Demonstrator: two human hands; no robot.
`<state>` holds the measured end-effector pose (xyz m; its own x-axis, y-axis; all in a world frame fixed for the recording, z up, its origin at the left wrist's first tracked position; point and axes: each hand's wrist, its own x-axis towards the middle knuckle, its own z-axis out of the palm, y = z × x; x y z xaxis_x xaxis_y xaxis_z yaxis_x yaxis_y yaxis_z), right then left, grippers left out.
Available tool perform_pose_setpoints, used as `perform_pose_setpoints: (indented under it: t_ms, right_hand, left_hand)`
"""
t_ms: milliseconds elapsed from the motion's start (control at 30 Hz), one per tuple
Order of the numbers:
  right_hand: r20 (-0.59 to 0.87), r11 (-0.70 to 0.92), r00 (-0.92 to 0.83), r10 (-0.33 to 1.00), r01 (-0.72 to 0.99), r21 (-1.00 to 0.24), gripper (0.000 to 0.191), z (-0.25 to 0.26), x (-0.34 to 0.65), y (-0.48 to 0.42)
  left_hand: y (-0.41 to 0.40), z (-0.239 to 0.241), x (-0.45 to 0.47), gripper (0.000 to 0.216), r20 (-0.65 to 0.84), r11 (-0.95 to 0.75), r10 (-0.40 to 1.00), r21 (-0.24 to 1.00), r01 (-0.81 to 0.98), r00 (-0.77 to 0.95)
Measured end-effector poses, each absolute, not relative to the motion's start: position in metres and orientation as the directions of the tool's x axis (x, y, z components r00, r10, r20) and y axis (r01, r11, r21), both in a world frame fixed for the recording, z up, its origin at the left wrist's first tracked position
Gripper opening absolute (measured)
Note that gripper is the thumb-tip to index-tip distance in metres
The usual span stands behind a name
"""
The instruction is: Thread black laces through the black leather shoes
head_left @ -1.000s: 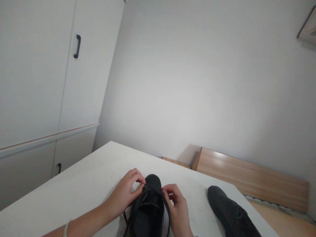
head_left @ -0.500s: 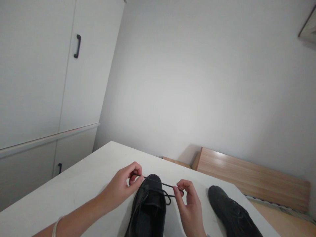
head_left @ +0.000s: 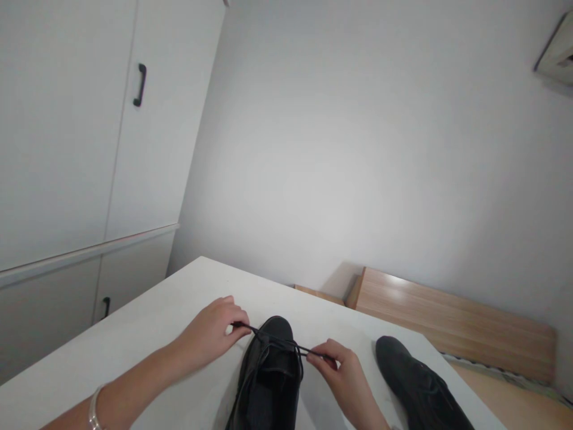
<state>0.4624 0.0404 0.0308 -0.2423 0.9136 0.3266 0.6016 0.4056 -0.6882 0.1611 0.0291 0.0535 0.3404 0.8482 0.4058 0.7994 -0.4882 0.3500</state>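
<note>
A black lace-up shoe (head_left: 273, 382) stands on the white table, its toe pointing away from me. On its left side, my left hand (head_left: 219, 325) pinches one part of the black shoelace (head_left: 280, 341) between thumb and fingers. To the right of the shoe, my right hand (head_left: 338, 370) grips another part of the lace. The lace runs nearly straight across the front of the shoe between both hands. Where exactly the strands cross is too small to make out. A second black shoe (head_left: 423, 382) lies to the right of my right hand.
The white table (head_left: 147, 346) has its far corner near the wall. A white cabinet (head_left: 58, 149) with black handles stands at the left. Behind the table on the right is a wooden board (head_left: 447, 322), like a headboard.
The lace loop at the shoe's right has shrunk and the strands lie closer to the shoe. My left hand has shifted slightly left; my right hand slightly lower.
</note>
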Motion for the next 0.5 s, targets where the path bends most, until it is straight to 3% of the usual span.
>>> perform_pose_setpoints:
  t_ms: [133,233,367,500]
  right_hand:
    - [0.610,0.477,-0.026,0.792,0.650,-0.592,0.025,0.035,0.478,0.046]
    - [0.742,0.470,0.178,0.646,0.674,-0.570,0.028,0.039,0.490,0.050]
    - [0.719,0.471,0.436,0.541,0.552,-0.688,0.032,0.049,0.493,0.044]
    - [0.675,0.616,0.559,0.482,0.332,-0.715,0.030,0.074,0.476,0.026]
  left_hand:
    - [0.029,0.060,0.154,0.015,0.620,-0.523,0.744,0.310,0.794,0.248]
    - [0.028,0.065,0.148,0.013,0.734,-0.551,0.673,0.419,0.722,0.088]
    - [0.023,0.074,0.142,0.015,0.751,-0.568,0.641,0.601,0.562,-0.155]
    - [0.011,0.090,0.142,0.018,0.757,-0.585,0.574,0.645,0.491,-0.311]
